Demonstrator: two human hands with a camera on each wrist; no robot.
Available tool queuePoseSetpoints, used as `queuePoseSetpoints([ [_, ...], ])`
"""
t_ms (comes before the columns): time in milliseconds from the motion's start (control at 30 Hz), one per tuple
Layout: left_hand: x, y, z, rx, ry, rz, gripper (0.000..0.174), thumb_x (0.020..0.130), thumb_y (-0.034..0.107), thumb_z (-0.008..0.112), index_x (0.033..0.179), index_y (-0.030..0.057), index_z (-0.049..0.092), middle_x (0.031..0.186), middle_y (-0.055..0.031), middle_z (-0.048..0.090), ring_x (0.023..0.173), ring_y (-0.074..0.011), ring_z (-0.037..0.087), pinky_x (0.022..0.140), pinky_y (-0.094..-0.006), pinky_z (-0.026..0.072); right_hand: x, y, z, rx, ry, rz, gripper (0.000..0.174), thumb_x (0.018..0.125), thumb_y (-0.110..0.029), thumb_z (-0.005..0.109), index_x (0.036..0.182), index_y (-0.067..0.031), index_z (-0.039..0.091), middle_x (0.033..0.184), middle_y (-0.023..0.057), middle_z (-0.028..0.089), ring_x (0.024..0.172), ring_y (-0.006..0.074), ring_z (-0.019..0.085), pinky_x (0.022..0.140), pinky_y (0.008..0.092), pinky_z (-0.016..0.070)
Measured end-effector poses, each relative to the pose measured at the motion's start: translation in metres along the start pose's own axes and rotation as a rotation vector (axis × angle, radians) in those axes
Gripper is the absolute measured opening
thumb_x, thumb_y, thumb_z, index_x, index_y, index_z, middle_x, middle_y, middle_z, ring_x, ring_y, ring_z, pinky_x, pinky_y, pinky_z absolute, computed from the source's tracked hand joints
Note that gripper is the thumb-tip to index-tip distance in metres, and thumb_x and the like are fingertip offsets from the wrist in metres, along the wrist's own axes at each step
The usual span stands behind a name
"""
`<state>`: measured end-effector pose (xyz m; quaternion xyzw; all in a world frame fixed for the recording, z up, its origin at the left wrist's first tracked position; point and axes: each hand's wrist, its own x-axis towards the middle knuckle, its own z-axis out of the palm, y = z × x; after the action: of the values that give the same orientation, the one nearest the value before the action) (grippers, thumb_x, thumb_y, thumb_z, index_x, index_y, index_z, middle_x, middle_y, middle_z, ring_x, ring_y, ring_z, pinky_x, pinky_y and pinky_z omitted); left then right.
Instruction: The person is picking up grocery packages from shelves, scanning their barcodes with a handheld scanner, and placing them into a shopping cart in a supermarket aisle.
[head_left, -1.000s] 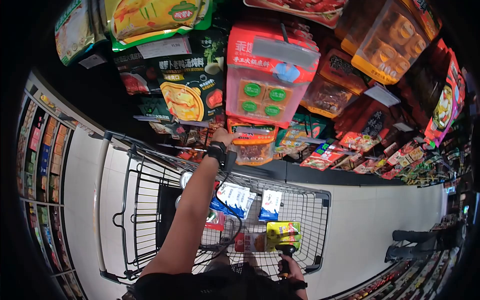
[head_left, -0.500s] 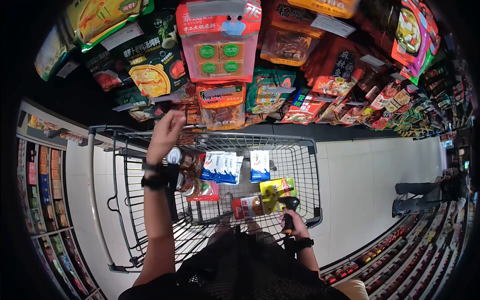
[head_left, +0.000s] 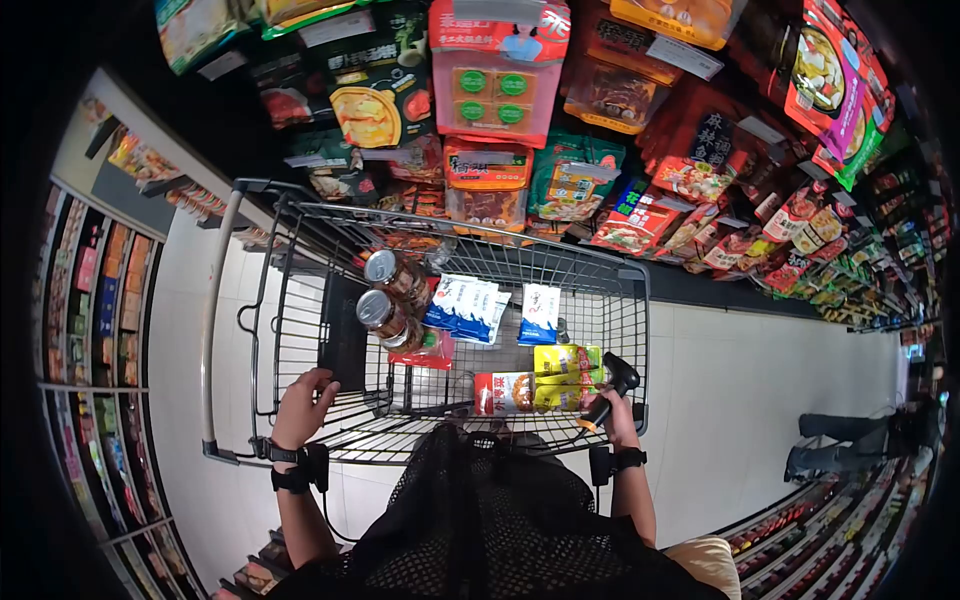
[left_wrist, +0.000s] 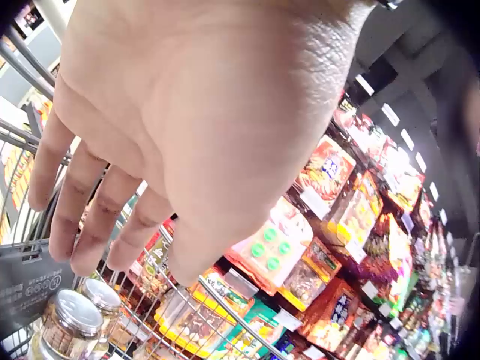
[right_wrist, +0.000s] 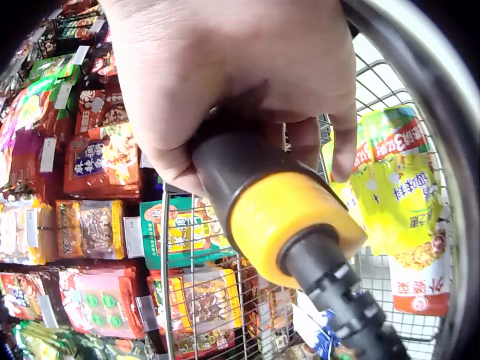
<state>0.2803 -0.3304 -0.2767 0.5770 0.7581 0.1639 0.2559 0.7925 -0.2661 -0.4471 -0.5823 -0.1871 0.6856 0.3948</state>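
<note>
The left hand (head_left: 304, 408) hovers at the near left edge of the shopping cart (head_left: 412, 456), its fingers relaxed in the left wrist view and holding nothing. A black scanner-like tool with a yellow ring (right_wrist: 274, 217) is gripped by the right hand (head_left: 621, 418) at the cart's near right corner. Inside the cart, two jars (head_left: 385, 312) stand at the left beside a red package (head_left: 432, 350). Blue-and-white packets (head_left: 462, 306) lie in the middle, with one separate packet (head_left: 539, 313) to their right. Yellow pouches (head_left: 565, 378) and a red-white pouch (head_left: 503, 393) lie near the right hand.
Hanging packages (head_left: 497, 90) fill the shelf beyond the cart. More shelves (head_left: 105, 290) stand at the far left, and others (head_left: 820, 535) at the lower right. A person's legs (head_left: 835, 445) are on the right, over the pale floor (head_left: 730, 400).
The left hand has moved from the hanging packages back to the cart's near left side, empty. The right hand still grips the black tool. The head view has shifted.
</note>
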Motion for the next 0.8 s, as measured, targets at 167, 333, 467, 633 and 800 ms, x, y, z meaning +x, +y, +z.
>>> queuePoseSetpoints([
  [167, -0.035, -0.044, 0.022, 0.091, 0.041, -0.128, 0.032, 0.086, 0.031, 0.058, 0.093, -0.0008, 0.061, 0.088, -0.0187, 0.064, 0.079, -0.0311, 0.063, 0.068, -0.0392, 0.0498, 0.014, 0.018, -0.012, -0.106, 0.12, 0.002, 0.029, 0.082, -0.019, 0.055, 0.093, 0.0076, 0.051, 0.071, 0.0134, 0.059, 0.063, 0.0237, 0.062, 0.061, 0.0346, 0.0541],
  [333, -0.065, -0.081, 0.067, 0.337, 0.034, -0.323, 0.038, 0.09, 0.04, 0.048, 0.082, 0.0056, 0.063, 0.074, -0.0158, 0.063, 0.069, -0.0351, 0.06, 0.06, -0.0449, 0.0467, 0.019, 0.022, -0.02, -0.071, 0.162, -0.029, 0.03, 0.083, -0.02, 0.058, 0.097, 0.0061, 0.052, 0.083, 0.0111, 0.059, 0.067, 0.0201, 0.061, 0.063, 0.0337, 0.0531],
  [467, -0.068, -0.078, 0.077, 0.334, 0.235, -0.398, 0.035, 0.09, 0.038, 0.046, 0.078, 0.0098, 0.063, 0.068, -0.0131, 0.062, 0.065, -0.0342, 0.06, 0.057, -0.0439, 0.0461, 0.011, 0.012, -0.009, -0.035, 0.1, 0.024, 0.03, 0.084, -0.02, 0.057, 0.099, 0.0057, 0.052, 0.083, 0.0105, 0.059, 0.068, 0.0204, 0.062, 0.065, 0.0335, 0.0528],
  [633, -0.067, -0.074, 0.079, 0.393, 0.136, -0.464, 0.028, 0.085, 0.037, 0.054, 0.081, 0.0115, 0.065, 0.072, -0.0084, 0.066, 0.069, -0.0295, 0.063, 0.06, -0.0409, 0.0495, 0.007, 0.005, -0.009, -0.068, 0.079, 0.131, 0.03, 0.083, -0.022, 0.058, 0.097, 0.0034, 0.052, 0.078, 0.0096, 0.059, 0.065, 0.0205, 0.061, 0.063, 0.0332, 0.0533],
  [800, -0.069, -0.072, 0.08, 0.427, 0.11, -0.478, 0.027, 0.084, 0.036, 0.054, 0.08, 0.0112, 0.064, 0.073, -0.0081, 0.066, 0.069, -0.0291, 0.064, 0.061, -0.0409, 0.0498, 0.013, 0.011, -0.021, -0.027, 0.007, 0.137, 0.032, 0.085, -0.021, 0.055, 0.102, 0.0054, 0.051, 0.088, 0.0123, 0.06, 0.076, 0.0243, 0.063, 0.07, 0.0369, 0.0538],
])
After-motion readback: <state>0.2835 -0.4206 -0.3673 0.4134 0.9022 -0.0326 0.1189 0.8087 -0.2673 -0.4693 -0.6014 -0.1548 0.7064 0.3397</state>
